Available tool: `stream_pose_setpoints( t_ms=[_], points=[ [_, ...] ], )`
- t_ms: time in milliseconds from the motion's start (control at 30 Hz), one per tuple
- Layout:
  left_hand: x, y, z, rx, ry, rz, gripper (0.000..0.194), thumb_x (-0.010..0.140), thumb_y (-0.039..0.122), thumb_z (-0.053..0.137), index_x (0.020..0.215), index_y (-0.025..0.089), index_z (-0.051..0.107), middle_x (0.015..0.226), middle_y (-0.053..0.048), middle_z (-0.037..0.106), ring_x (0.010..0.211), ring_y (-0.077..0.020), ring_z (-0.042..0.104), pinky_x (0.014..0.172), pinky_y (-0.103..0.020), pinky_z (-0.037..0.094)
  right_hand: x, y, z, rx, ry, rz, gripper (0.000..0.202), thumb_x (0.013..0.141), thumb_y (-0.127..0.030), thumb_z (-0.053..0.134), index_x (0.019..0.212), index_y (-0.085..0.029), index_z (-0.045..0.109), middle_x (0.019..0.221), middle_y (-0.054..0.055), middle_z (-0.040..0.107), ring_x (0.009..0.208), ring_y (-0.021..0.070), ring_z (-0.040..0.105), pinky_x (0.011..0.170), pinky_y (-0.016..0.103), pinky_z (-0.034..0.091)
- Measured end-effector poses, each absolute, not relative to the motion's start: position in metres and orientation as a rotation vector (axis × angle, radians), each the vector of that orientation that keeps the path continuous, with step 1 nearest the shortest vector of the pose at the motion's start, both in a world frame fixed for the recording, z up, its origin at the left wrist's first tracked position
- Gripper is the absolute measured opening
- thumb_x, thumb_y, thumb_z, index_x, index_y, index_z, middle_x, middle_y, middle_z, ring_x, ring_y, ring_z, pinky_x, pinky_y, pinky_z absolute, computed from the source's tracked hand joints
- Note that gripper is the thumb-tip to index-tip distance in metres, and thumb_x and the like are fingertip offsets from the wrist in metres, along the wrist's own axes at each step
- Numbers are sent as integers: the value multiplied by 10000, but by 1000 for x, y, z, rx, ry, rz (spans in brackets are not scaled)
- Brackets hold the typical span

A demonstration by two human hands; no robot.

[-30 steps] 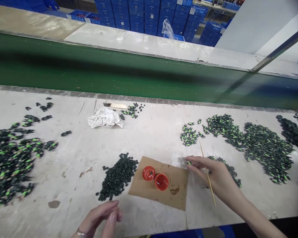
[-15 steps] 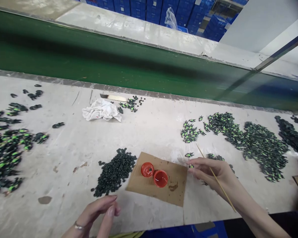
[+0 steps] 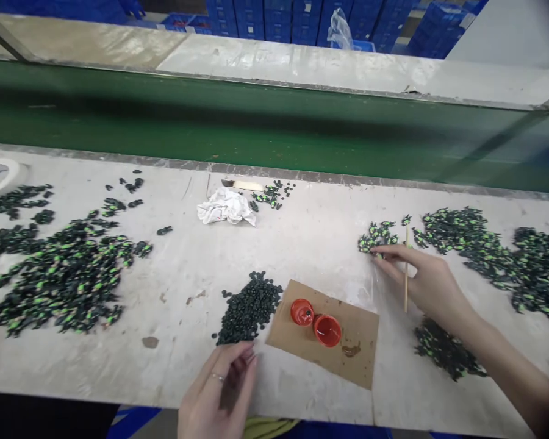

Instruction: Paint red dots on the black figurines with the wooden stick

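Right hand (image 3: 427,280): thin stick (image 3: 406,274) tucked among fingers, fingertips at small cluster of black-green pieces (image 3: 377,235) (whether pinching one, cannot tell). Left hand (image 3: 205,396): fingertips close together, grip unclear, beside black discs (image 3: 251,308). Between hands, red cups (image 3: 326,342) on cardboard (image 3: 297,338). Farther off, white cloth (image 3: 226,207).

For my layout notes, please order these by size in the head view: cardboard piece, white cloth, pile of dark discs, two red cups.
1. Cardboard piece
2. Pile of dark discs
3. White cloth
4. Left red cup and right red cup: nearly alike, so not ranked.
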State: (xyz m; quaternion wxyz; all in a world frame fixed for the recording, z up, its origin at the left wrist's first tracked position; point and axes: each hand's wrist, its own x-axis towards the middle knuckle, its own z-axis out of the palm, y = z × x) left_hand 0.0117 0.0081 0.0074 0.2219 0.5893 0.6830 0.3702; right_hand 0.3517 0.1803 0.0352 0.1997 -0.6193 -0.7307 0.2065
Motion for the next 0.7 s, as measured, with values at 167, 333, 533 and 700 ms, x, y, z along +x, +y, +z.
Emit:
stream_pose_setpoints(
  t_ms=[167, 333, 533, 700],
  points=[
    [13, 17, 4, 1876, 2021, 856, 163, 1001, 176, 648, 1149, 239, 669, 1016, -19, 730, 855, -137, 723, 802, -216, 545, 369, 194, 35, -1590, -2203, 376, 388, 1045, -544, 575, 1089, -228, 797, 1055, 81, 767, 867, 181, 723, 763, 305, 573],
    [9, 24, 3, 1974, 1981, 785, 163, 994, 135, 643, 1111, 244, 674, 996, -21, 712, 813, -137, 719, 716, -221, 538, 381, 164, 34, -1458, -2367, 340, 239, 1032, -488, 627, 1112, -325, 783, 1078, 28, 747, 903, 163, 736, 721, 221, 570],
    [-4, 24, 10, 2088, 1817, 713, 172, 984, 89, 628, 1065, 237, 661, 998, -31, 718, 840, -132, 739, 770, -217, 565, 379, 134, 39, -1518, -2255, 106, 256, 1072, -482, 546, 1146, -293, 702, 1120, 76, 728, 980, 205, 715, 887, 312, 565],
    [-7, 16, 19, 2020, 1796, 736, 188, 969, 120, 660, 1098, 257, 652, 1000, -20, 747, 835, -126, 749, 805, -199, 582, 397, 108, 29, -1657, -2093, 140, 276, 1033, -582, 538, 1065, -359, 699, 1083, 48, 745, 907, 215, 747, 775, 356, 588]
  ],
)
